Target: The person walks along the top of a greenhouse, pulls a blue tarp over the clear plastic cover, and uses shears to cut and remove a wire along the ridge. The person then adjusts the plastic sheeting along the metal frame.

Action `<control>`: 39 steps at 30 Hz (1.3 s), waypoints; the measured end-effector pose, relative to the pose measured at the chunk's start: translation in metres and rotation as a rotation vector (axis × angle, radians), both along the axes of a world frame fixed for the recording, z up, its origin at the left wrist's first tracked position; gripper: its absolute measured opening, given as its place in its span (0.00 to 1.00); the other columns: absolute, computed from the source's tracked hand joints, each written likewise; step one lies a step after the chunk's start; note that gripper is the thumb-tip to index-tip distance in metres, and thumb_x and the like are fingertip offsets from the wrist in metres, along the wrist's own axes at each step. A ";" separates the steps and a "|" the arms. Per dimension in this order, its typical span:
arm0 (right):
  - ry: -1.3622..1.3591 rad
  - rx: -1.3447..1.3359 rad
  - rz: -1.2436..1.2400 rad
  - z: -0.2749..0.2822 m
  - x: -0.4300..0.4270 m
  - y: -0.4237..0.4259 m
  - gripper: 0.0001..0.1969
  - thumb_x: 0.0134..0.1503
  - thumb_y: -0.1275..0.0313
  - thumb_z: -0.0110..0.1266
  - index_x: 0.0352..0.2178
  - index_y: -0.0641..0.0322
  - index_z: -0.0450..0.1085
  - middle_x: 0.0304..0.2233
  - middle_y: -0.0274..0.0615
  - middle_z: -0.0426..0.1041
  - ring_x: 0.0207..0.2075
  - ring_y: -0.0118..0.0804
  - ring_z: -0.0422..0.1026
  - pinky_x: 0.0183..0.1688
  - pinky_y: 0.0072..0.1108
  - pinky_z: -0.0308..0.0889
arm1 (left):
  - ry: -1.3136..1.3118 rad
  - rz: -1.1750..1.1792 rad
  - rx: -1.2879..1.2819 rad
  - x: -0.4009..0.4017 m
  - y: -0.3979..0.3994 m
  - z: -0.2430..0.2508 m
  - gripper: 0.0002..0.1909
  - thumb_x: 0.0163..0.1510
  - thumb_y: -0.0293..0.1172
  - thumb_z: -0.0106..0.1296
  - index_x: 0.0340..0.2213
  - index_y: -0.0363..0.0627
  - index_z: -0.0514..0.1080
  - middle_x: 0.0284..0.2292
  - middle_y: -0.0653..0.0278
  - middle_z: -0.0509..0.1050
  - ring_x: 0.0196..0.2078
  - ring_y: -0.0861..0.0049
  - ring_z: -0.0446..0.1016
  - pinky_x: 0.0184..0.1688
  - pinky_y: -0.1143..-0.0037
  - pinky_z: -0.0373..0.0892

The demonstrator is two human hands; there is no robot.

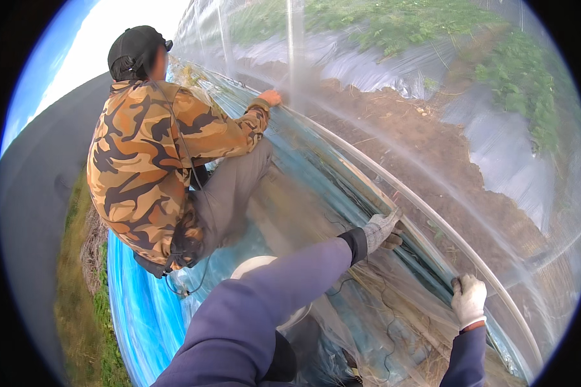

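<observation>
My left hand [383, 231], in a grey knit glove, grips the edge of a long, narrow strip [363, 181] along the bottom of a greenhouse side wall. Its thumb lies on top and its fingers curl below. Bluish plastic film [314, 155] runs in folds beside the strip. Farther down the same edge, my right hand [468, 300], in a white glove, has its fingers curled over the film's border. Exactly what lies inside that grasp is hidden. A pale pipe [416, 198] runs just beyond both hands, behind clear sheeting.
Another person [135, 169] in a camouflage jacket crouches at left, one hand [270, 97] on the same edge. A white bucket [254, 263] is partly hidden under my left arm. Thin dark cord [387, 309] trails over the film. Inside are soil [392, 126] and green plants [518, 82].
</observation>
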State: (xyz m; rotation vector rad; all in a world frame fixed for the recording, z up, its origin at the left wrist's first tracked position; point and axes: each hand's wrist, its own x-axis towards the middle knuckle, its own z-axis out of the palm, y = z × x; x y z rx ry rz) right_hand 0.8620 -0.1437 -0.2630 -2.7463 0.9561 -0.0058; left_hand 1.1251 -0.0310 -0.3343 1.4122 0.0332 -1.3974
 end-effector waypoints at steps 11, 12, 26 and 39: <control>-0.265 -0.078 -0.114 -0.045 -0.040 -0.027 0.05 0.50 0.72 0.50 0.23 0.63 0.66 0.23 0.51 0.69 0.26 0.54 0.68 0.29 0.37 0.62 | -0.312 -0.300 -0.134 -0.030 -0.022 -0.020 0.26 0.53 0.54 0.45 0.33 0.37 0.69 0.23 0.66 0.69 0.27 0.80 0.71 0.26 0.79 0.66; -0.274 -0.110 -0.145 -0.046 -0.039 -0.031 0.05 0.50 0.72 0.50 0.23 0.63 0.66 0.23 0.51 0.69 0.26 0.54 0.68 0.29 0.37 0.62 | -0.432 -0.366 -0.162 -0.034 -0.022 -0.025 0.25 0.54 0.53 0.44 0.33 0.38 0.69 0.22 0.67 0.69 0.27 0.80 0.71 0.26 0.80 0.66; -0.443 -0.041 -0.076 -0.086 -0.074 -0.049 0.10 0.43 0.72 0.59 0.30 0.59 0.68 0.24 0.48 0.71 0.27 0.51 0.71 0.31 0.33 0.65 | -0.946 -0.921 -0.058 -0.096 -0.030 -0.052 0.25 0.52 0.49 0.46 0.41 0.38 0.69 0.40 0.55 0.72 0.35 0.67 0.74 0.40 0.73 0.68; -0.449 -0.130 -0.213 -0.099 -0.076 -0.092 0.06 0.49 0.70 0.53 0.24 0.63 0.71 0.22 0.52 0.69 0.25 0.53 0.69 0.29 0.33 0.64 | -0.322 -0.080 -0.207 -0.082 -0.092 -0.028 0.25 0.52 0.51 0.49 0.37 0.38 0.70 0.28 0.62 0.71 0.28 0.77 0.70 0.28 0.77 0.68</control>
